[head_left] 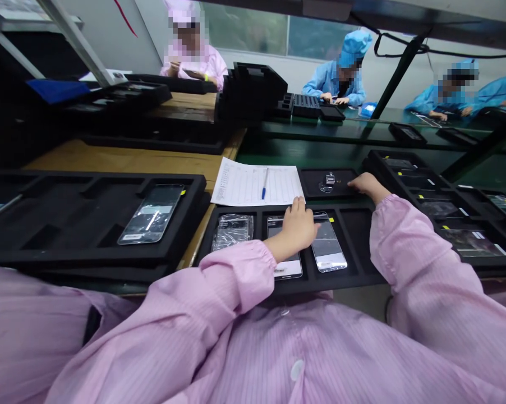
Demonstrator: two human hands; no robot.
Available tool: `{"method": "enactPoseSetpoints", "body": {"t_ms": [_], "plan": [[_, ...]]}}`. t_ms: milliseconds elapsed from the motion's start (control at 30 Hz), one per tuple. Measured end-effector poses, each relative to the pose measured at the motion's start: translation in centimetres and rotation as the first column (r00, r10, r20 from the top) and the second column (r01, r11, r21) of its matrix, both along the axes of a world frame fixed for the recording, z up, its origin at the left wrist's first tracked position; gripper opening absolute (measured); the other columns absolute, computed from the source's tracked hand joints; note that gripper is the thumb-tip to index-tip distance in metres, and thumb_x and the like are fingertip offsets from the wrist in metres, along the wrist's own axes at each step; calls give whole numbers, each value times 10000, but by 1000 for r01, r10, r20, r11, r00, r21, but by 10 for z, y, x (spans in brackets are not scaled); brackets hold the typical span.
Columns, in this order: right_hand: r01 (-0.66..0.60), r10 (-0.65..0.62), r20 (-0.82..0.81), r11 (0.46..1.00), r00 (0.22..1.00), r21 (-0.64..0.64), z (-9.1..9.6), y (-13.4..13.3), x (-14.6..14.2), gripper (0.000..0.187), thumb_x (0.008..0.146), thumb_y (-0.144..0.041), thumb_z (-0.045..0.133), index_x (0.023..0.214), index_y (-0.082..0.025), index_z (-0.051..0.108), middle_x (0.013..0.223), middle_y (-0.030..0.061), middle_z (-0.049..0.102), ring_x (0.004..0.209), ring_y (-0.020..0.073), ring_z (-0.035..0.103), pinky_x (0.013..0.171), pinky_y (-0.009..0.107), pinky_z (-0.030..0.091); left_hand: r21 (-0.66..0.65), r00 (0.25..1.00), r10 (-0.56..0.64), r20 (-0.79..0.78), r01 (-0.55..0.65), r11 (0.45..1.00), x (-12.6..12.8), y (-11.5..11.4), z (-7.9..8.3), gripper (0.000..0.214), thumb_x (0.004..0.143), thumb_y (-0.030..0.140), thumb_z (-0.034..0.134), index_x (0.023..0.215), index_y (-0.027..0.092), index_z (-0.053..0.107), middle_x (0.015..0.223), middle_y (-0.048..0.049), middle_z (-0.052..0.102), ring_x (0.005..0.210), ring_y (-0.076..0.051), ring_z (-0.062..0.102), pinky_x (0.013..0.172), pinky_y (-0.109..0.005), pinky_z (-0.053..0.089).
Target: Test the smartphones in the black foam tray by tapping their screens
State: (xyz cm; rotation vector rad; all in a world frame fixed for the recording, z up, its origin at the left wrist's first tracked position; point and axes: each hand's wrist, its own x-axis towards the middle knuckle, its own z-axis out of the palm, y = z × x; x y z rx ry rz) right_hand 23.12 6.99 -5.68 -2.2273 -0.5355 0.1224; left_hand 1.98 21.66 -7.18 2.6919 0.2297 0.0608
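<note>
My left hand (pixel 297 229) lies over a phone screen panel (pixel 286 269) in the black foam tray (pixel 274 289) before me, fingers stretched forward and thumb out to the right. By the thumb, a second screen panel (pixel 329 249) with a yellow tab fills the neighbouring slot. Plastic-wrapped panels (pixel 233 231) sit in the left slot. My right hand (pixel 366 184) has its fingertips closed on the right edge of a small black tray (pixel 309 185). A small labelled piece on clear film (pixel 329 180) rests in that tray.
A printed sheet (pixel 236 182) with a blue pen (pixel 264 185) lies behind the tray. At left, a larger foam tray (pixel 68 216) holds one screen panel (pixel 154 216). More panels fill a tray (pixel 429 193) at right. Co-workers (pixel 337 73) sit across the bench.
</note>
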Motion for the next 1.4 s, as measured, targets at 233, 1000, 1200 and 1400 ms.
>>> {"method": "enactPoseSetpoints", "body": {"t_ms": [233,1000,1200,1400], "plan": [[-54,123,-135,901,983,430,21,-15,-73,233,771,-330,821,801,-187,640,700,21,672,624,133,628,581,237,543,-114,1000,24,9,-23,993,27,13,-27,504,1006,436,450,1181,3,639,1561,-317,376,1556,-403,150,1255,-529,162],[50,257,-291,664,922,746,24,-41,-206,162,719,-320,879,840,-259,790,819,22,711,687,159,665,559,260,636,-989,961,269,-68,-101,108,-13,10,15,253,810,112,685,1017,177,556,1025,-92,717,858,-203,714,773,-382,597],[99,256,-339,649,905,754,17,-30,-220,197,756,-317,874,925,-251,797,819,20,718,731,148,675,659,280,678,-982,891,454,-32,56,-179,-28,30,55,120,822,42,652,873,136,597,896,-74,742,832,-184,726,880,-377,603],[172,338,-458,619,822,767,12,-15,-221,238,722,-362,887,809,-212,725,783,16,712,673,146,676,591,265,666,-977,860,507,-60,54,-208,-38,26,55,118,822,42,641,854,139,583,915,-71,740,875,-191,735,905,-388,607]]}}
